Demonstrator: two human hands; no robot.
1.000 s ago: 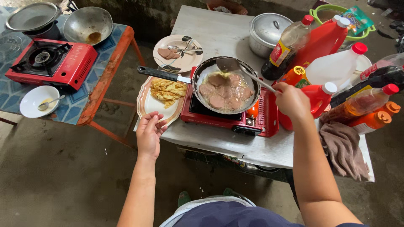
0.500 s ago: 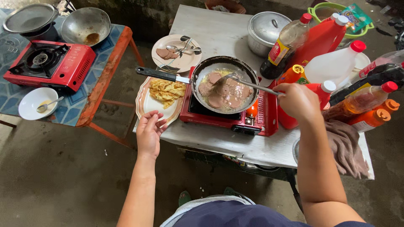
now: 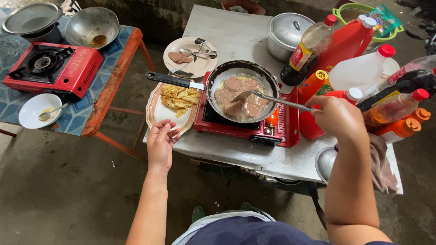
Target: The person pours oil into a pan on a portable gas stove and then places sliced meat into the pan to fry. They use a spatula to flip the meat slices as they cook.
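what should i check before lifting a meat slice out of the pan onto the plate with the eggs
1. Spatula gripped: ok, right hand holds its handle.
2. Blade under a slice: cannot tell, its tip lies among the meat slices in the frying pan.
3. Plate steadied: ok, left hand is at its near rim.
4. Room on plate: ok, fried egg fills the far part, near part bare.
5. Pan seated on red stove: ok.
6. Slices cooked: cannot tell.
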